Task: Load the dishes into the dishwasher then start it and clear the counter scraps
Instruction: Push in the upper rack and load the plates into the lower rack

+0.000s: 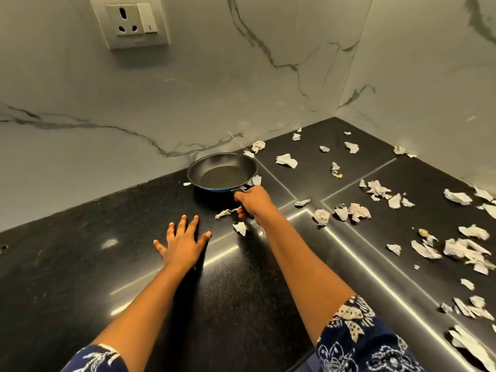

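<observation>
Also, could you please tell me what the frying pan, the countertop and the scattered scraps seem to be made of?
Frying pan: likely metal, matte dark non-stick inside, glossy blue outside. Countertop: apparently polished black speckled stone, mirroring lights. Scraps: crumpled white paper, creased and torn.

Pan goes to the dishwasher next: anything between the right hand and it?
No. The right hand grips the handle of the pan. Loose paper scraps lie on the counter around the hand. The dishwasher is out of view.
</observation>
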`<state>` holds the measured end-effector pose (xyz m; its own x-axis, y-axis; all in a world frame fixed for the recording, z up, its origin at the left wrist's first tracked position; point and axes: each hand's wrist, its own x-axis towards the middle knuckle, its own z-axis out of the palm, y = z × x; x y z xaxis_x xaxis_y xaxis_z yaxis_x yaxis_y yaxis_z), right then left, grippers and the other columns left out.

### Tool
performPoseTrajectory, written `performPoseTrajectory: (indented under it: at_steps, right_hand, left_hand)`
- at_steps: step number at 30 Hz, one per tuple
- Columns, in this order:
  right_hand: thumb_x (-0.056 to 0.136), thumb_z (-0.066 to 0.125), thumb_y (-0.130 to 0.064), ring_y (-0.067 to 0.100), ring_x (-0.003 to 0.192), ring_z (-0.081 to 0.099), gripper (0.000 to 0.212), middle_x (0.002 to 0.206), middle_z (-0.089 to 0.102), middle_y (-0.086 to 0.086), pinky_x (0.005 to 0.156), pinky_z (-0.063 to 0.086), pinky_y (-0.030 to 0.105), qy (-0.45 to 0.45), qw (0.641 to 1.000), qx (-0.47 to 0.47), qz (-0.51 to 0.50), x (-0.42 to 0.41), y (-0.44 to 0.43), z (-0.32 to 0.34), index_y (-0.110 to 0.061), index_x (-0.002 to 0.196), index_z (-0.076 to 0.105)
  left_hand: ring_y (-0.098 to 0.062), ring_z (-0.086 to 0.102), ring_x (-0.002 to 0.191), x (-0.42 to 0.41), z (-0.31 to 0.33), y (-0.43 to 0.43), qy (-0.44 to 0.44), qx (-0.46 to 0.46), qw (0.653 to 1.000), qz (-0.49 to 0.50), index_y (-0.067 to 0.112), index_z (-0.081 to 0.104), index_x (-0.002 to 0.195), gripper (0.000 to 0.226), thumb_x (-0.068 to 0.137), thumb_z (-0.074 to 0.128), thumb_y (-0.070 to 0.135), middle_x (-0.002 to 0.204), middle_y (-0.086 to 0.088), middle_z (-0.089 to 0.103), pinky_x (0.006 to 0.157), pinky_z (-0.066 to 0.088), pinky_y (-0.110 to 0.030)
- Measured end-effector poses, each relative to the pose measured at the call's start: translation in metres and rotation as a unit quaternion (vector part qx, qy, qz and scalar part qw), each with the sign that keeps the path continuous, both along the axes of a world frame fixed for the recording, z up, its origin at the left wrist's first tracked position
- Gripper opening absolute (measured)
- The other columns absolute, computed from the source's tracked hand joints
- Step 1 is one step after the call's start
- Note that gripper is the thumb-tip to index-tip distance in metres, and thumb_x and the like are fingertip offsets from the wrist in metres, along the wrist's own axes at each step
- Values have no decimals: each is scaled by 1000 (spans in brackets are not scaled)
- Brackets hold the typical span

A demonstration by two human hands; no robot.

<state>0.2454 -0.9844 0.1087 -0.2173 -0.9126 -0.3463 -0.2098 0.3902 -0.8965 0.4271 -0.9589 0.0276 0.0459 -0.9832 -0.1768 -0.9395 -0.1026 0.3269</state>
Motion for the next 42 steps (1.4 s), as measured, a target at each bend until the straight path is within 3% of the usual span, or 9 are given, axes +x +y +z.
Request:
performPoseTrajectory:
  at_steps: [6, 10, 14, 22, 28, 31, 36, 40, 42]
  right_hand:
    - [82, 58, -9, 10, 34, 48, 6, 55, 55, 6, 35, 38, 20, 27, 995, -92, -5, -21, 90, 32, -7, 87, 60]
    - [83, 63, -7, 12, 41, 52, 35, 65, 61, 3, 37, 42, 21, 61, 985, -154, -41, -32, 211, 55, -12, 118, 57]
    - [81, 69, -8, 17, 58, 61, 44, 87, 67, 6, 50, 52, 26, 88, 977, -178, -76, -33, 353, 57, -20, 122, 57]
    - [77, 75, -12, -4, 71, 63, 53, 90, 67, -15, 65, 47, 9, 229, 960, -120, -111, -53, 598, 31, -34, 122, 56]
    - [76, 77, -16, -15, 97, 55, 48, 104, 64, -18, 84, 40, 6, 337, 926, -56, -163, -93, 773, 6, -30, 119, 59]
    - [76, 76, -13, -18, 93, 52, 47, 99, 64, -17, 77, 41, 8, 374, 904, -45, -205, -108, 857, -11, -22, 120, 62]
    - [69, 69, -14, 13, 83, 62, 45, 93, 71, -2, 67, 45, 22, 473, 855, -24, -213, -139, 993, -45, -18, 113, 66]
    - [72, 72, -11, 30, 78, 68, 44, 88, 72, 9, 63, 51, 33, 500, 848, 77, -157, -181, 1098, -87, -19, 115, 63]
    - [81, 66, -17, 30, 92, 66, 46, 101, 71, 8, 73, 49, 35, 474, 857, 131, -152, -203, 1144, -106, -22, 125, 55]
  left_hand:
    - [-28, 36, 136, 16, 26, -4, 198, 7, 980, -12, 21, 42, 140, 52, 93, 53, 41, 149, -7, 39, 113, 24, -49]
    - [-23, 57, 106, 5, 83, 51, 521, -32, 853, 22, 13, 51, 131, 34, 98, 47, 23, 124, -10, 60, 88, 45, -33]
    - [-10, 58, 84, -11, 129, 142, 657, 80, 750, 10, 28, 59, 101, 22, 98, 40, 39, 92, 8, 63, 80, 40, -34]
    - [-26, 60, 95, -41, 121, 321, 638, 350, 680, -87, 27, 60, 120, 72, 87, 16, 74, 107, -3, 68, 95, 40, -52]
    - [-36, 58, 89, -82, 84, 439, 540, 525, 647, -120, 12, 57, 122, 99, 70, 24, 89, 96, -22, 58, 76, 52, -49]
    - [-36, 57, 98, -109, 68, 504, 508, 566, 635, -138, 1, 54, 123, 84, 76, 50, 71, 110, -23, 56, 85, 51, -52]
    - [-23, 71, 73, -168, 27, 627, 508, 610, 591, -141, 1, 75, 89, 73, 22, 98, 19, 87, -14, 72, 62, 60, -38]
    - [-17, 71, 64, -216, -22, 745, 472, 593, 650, -52, 4, 68, 98, 21, 88, 59, 19, 77, -9, 74, 52, 58, -31]
    - [-14, 68, 54, -240, -51, 795, 452, 576, 679, -47, 5, 75, 72, 45, 98, 40, 19, 65, -5, 72, 45, 54, -26]
